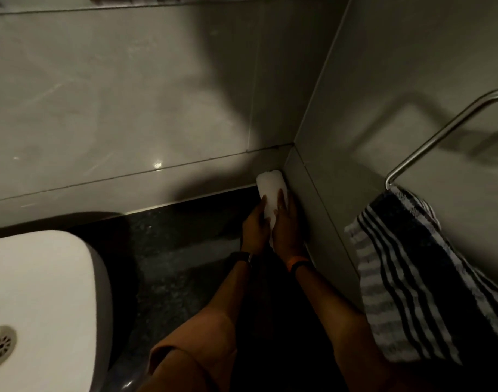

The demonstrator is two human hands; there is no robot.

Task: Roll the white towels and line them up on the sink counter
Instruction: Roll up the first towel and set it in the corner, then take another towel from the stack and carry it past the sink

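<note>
A rolled white towel (270,190) lies on the dark speckled sink counter (168,250), pushed into the far right corner where the two grey tiled walls meet. My left hand (254,224) grips its left side and my right hand (287,224) grips its right side, fingers stretched along the roll. The near end of the towel is hidden between my palms. Only this one white towel is in view.
A white basin (44,292) with a metal drain (0,342) sits at the lower left. On the right wall a steel towel rail (440,137) carries a dark striped towel (428,278). Bare dark counter runs between the basin and my arms.
</note>
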